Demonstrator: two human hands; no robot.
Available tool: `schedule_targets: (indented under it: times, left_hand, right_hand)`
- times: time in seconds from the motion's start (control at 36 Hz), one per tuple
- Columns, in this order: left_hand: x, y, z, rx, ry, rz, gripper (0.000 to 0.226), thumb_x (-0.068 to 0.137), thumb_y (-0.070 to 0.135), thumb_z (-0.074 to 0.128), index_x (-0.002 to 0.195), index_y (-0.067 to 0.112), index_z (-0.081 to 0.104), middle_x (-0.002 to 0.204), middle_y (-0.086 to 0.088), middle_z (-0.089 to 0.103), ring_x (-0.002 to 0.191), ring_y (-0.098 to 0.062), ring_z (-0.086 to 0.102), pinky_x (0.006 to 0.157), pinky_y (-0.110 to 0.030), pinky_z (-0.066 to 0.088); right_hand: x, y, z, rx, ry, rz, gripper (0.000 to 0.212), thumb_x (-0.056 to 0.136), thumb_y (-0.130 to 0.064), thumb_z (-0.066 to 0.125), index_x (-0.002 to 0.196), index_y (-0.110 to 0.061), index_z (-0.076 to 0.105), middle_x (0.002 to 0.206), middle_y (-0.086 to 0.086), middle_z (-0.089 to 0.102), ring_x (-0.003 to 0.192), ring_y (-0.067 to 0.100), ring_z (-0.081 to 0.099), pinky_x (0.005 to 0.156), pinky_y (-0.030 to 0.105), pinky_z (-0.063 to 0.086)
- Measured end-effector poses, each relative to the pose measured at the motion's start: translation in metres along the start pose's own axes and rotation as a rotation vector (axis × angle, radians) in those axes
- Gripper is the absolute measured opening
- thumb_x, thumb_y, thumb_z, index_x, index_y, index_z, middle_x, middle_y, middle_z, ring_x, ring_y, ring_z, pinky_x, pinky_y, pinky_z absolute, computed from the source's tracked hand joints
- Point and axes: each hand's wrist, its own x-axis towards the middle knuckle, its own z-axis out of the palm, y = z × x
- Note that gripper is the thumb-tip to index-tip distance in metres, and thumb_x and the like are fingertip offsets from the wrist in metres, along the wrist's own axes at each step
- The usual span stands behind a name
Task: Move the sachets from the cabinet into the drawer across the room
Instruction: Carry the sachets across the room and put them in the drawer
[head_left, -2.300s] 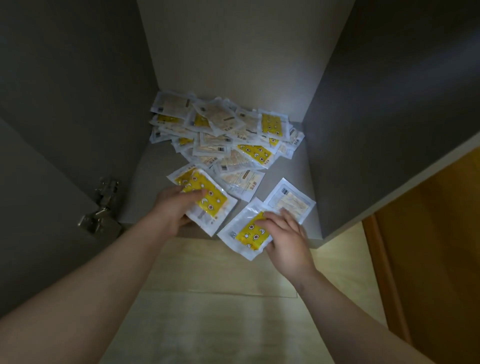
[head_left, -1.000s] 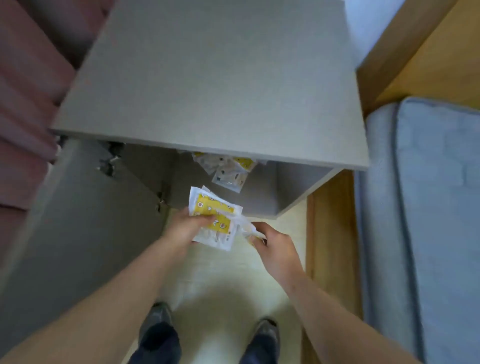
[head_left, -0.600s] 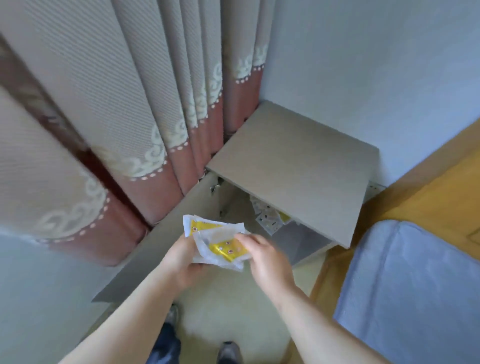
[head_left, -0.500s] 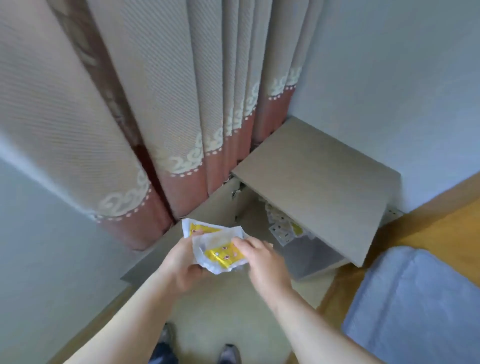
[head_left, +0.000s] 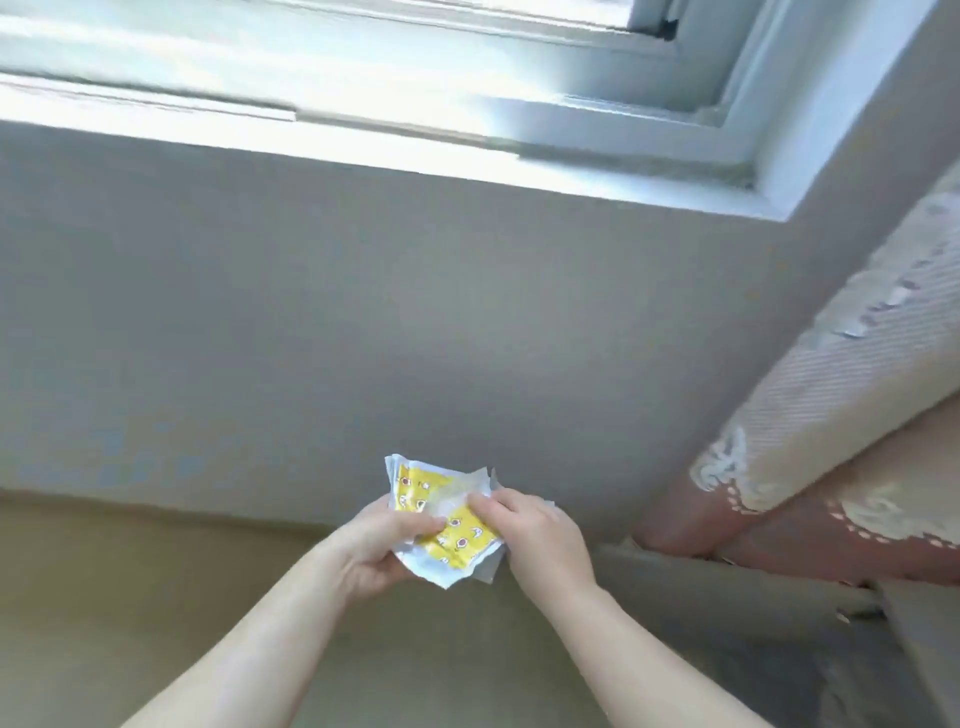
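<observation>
A small bundle of white sachets with yellow printed panels (head_left: 448, 525) is held in front of me at mid-height. My left hand (head_left: 373, 546) grips the bundle from the left and below, thumb across its front. My right hand (head_left: 535, 530) pinches the bundle's right side with its fingertips on the top sachet. Only the cabinet's open grey door (head_left: 737, 592) shows at the lower right; its inside and the other sachets are out of sight. The drawer is not in view.
A grey wall (head_left: 363, 322) faces me under a bright window sill (head_left: 467, 119). Patterned curtains with a reddish hem (head_left: 810, 467) hang at the right. Beige floor (head_left: 156, 582) lies below the wall.
My view has swung left, away from the cabinet and curtains, onto the wall under the window. Both hands keep hold of the sachets taken from the cabinet.
</observation>
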Motion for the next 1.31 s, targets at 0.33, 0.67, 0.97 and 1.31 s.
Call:
schedule_targets:
  times: [0.33,0.67,0.97,1.31]
  left_hand:
    - [-0.142,0.01,-0.275,-0.549,0.773,0.268,0.026,0.083,-0.019,0.053,0.094,0.005,0.056,0.089,-0.016,0.065,0.076,-0.031,0.063,0.055,-0.037,0.057]
    - [-0.226,-0.017,-0.459,-0.921,1.189,0.336,0.038,0.079,-0.019,0.056,0.111,0.001,0.057,0.108,-0.023,0.064,0.093,-0.039,0.064,0.084,-0.05,0.051]
    - [-0.278,0.06,-0.633,-1.119,1.185,0.657,0.031,0.083,-0.016,0.055,0.105,0.005,0.061,0.094,-0.016,0.07,0.081,-0.031,0.068,0.063,-0.036,0.054]
    - [-0.392,0.042,-0.826,-1.291,1.473,0.818,0.032,0.083,-0.015,0.054,0.108,0.004,0.06,0.099,-0.015,0.068,0.08,-0.028,0.067,0.064,-0.033,0.055]
  right_hand:
    - [0.125,-0.256,0.093,0.418,-0.05,0.021,0.063,0.09,-0.001,0.037,0.142,-0.037,0.034,0.095,0.001,0.054,0.087,0.021,0.049,0.07,0.026,0.035]
    - [0.216,-0.499,0.195,0.97,-0.298,0.085,0.047,0.092,-0.008,0.047,0.134,-0.028,0.042,0.125,-0.006,0.047,0.109,0.016,0.049,0.087,0.029,0.041]
    - [0.31,-0.706,0.289,0.9,-0.648,0.035,0.017,0.092,-0.006,0.041,0.087,-0.017,0.054,0.096,0.009,0.06,0.086,0.023,0.059,0.05,0.029,0.054]
    - [0.322,-0.939,0.397,0.587,-1.026,-0.204,0.022,0.081,-0.004,0.063,0.068,-0.012,0.046,0.066,0.0,0.052,0.055,0.012,0.046,0.047,0.018,0.038]
